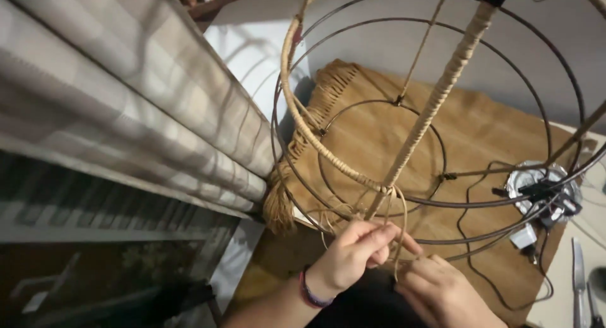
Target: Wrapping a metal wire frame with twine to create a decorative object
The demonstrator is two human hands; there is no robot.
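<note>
Here we find the left hand (353,252) pinching thin cane (398,233) at the wire frame (303,170)'s lower ring; the right hand (442,293) grips its tail. We judge the cane light, pliable, kink-prone: hold near the wrap.

Wire frame (416,113) over fringed mat (379,138); curtain (126,94) left.

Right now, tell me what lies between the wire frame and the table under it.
In the head view, a tan fringed woven mat lies between the wire frame and the table.
</note>
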